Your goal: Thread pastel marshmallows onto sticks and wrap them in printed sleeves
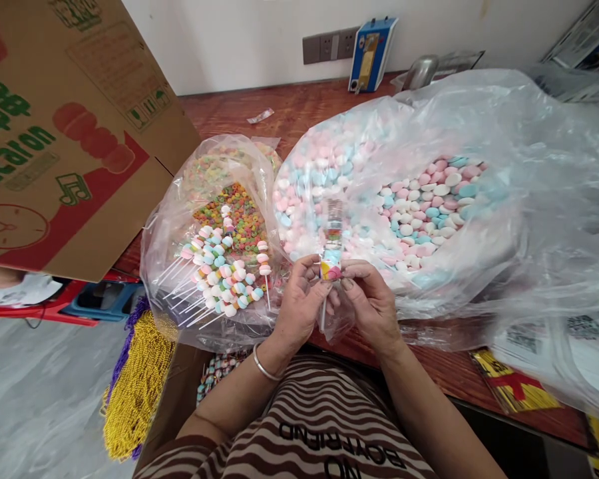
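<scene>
In front of my body a candy stick in a clear wrapper (pixel 333 247) is held upright, its white stick pointing down. Its wrapper shows a bright pink and yellow print near the fingers. My left hand (pixel 302 296) pinches the wrapper's lower left side. From the right, my right hand (pixel 372 299) pinches the same wrapper with thumb and fingers. To the left, a pile of candy skewers (pixel 224 279) in pink, blue and white lies on an opened plastic bag of small ring candies (pixel 249 223). A single skewer (pixel 263 258) lies apart beside the pile.
Behind and to the right spreads a large plastic bag of pastel candies (pixel 424 206). A cardboard box (pixel 70 133) stands at the left. Below sits another box holding wrapped candy sticks (pixel 219 372). Gold bead strands (pixel 140 386) hang nearby. A blue device (pixel 373 54) stands by the wall.
</scene>
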Available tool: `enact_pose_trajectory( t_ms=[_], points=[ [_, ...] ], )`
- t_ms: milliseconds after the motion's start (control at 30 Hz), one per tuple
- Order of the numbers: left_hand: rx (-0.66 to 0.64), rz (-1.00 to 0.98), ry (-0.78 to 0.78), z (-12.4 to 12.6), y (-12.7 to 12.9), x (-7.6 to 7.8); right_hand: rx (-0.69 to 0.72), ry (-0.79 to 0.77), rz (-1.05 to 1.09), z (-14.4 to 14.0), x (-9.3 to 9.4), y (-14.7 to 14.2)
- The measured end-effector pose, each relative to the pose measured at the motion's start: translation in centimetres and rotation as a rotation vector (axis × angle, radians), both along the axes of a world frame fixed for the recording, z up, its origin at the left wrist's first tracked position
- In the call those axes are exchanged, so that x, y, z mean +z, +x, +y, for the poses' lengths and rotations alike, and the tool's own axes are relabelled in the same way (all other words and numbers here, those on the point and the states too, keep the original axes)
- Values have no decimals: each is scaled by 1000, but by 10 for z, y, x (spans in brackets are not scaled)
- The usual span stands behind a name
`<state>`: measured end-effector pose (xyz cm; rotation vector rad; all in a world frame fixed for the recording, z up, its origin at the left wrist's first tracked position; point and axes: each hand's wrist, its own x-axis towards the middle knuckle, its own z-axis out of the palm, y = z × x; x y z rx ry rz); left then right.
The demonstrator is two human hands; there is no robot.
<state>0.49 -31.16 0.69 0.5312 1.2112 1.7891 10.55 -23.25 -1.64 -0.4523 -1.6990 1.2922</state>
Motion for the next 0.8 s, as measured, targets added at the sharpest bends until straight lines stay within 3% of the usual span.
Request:
enact_pose_trajectory(
  t_ms=[100,167,233,333,400,467,567,667,800],
  points=[
    [-30,-44,12,-1,2,2,121,-156,20,-3,-4,-2],
    [2,-23,-10,-1,2,2,108,-130,-31,-6,-4,-2],
    [49,26,-44,0,1,2,-60,52,-120,-9,-4,-2],
    [80,147,-104,-1,-1,2,-360,504,-245,-8,-4,0],
    [88,249,-142,-1,-2,3,-420,737,-308,-6,-4,1],
    [106,341,-164,-2,-2,2,-413,842,-338,-4,-3,2],
    [115,425,-167,-2,-1,-2,-403,842,-353,-4,1,3],
    [105,438,-171,-3,-2,-6,-343,696,-314,-4,5,2],
    [-15,293,-134,-5,-4,-9,-205,514,-233,-2,10,2]
  ],
)
